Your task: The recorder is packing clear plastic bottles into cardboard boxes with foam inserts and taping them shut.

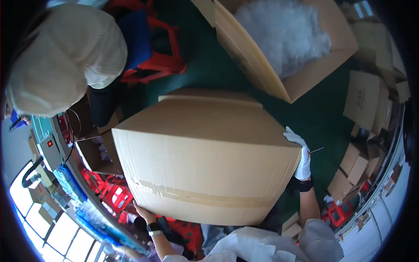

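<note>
A large closed cardboard box, taped along its lower seam, fills the middle of the view and is held up off the floor. My right hand, in a white glove with a black wristband, presses flat against the box's right edge. My left hand, bare and with a black watch on the wrist, grips the box's lower left corner from underneath. The fingers of both hands are partly hidden behind the cardboard.
An open cardboard box of clear plastic bags stands on the green floor at the back. A person in a cream top is at the left beside red stools. Flat and small cartons pile up at the right.
</note>
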### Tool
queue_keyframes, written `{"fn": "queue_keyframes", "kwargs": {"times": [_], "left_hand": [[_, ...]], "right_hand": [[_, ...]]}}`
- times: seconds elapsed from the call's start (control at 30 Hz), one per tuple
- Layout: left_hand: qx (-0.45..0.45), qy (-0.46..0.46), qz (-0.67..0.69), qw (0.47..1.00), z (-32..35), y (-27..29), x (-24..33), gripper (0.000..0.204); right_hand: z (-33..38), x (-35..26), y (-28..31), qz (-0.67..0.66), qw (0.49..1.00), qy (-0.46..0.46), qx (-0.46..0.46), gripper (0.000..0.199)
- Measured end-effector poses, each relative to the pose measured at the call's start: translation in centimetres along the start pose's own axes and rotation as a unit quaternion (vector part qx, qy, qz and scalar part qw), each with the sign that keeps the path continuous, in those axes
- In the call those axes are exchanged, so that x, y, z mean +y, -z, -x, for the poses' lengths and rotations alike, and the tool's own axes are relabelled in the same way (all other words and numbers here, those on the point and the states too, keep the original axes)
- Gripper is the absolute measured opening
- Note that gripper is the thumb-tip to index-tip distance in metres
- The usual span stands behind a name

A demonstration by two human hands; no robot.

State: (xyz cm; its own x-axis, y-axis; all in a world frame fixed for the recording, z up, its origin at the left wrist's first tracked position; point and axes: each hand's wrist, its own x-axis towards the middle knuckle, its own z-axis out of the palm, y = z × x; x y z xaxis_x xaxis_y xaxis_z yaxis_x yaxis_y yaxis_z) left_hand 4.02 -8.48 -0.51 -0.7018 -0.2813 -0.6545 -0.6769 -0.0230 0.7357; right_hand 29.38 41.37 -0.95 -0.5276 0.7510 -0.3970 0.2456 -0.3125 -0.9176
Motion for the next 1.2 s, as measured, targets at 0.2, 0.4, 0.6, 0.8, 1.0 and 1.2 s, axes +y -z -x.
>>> {"fn": "queue_keyframes", "kwargs": {"times": [0.2,0.4,0.6,0.8,1.0,1.2], "left_hand": [[0.115,0.036,-0.095,0.988,0.9,-0.3,0.7,0.048],[0.085,0.025,-0.123,0.988,-1.0,1.5,1.5,0.047],[0.105,0.043,-0.121,0.986,0.2,-0.3,1.6,0.047],[0.120,0.025,-0.096,0.988,-1.4,2.0,1.1,0.045],[0.140,0.031,-0.108,0.984,-2.4,2.8,0.8,0.043],[0.113,0.016,-0.113,0.987,-3.0,3.2,1.1,0.048]], "right_hand": [[-1.0,1.0,0.7,0.015,0.997,0.059,-0.047,0.058],[-1.3,0.6,0.9,0.019,0.996,0.067,-0.053,0.057],[-1.0,-0.2,1.4,0.046,0.996,0.063,-0.041,0.055],[-0.7,-0.7,0.1,0.032,0.997,0.067,-0.020,0.050],[-0.7,-1.9,-0.3,0.037,0.998,0.051,-0.020,0.048],[-2.2,-2.8,-1.3,0.044,0.995,0.079,-0.033,0.047]]}}
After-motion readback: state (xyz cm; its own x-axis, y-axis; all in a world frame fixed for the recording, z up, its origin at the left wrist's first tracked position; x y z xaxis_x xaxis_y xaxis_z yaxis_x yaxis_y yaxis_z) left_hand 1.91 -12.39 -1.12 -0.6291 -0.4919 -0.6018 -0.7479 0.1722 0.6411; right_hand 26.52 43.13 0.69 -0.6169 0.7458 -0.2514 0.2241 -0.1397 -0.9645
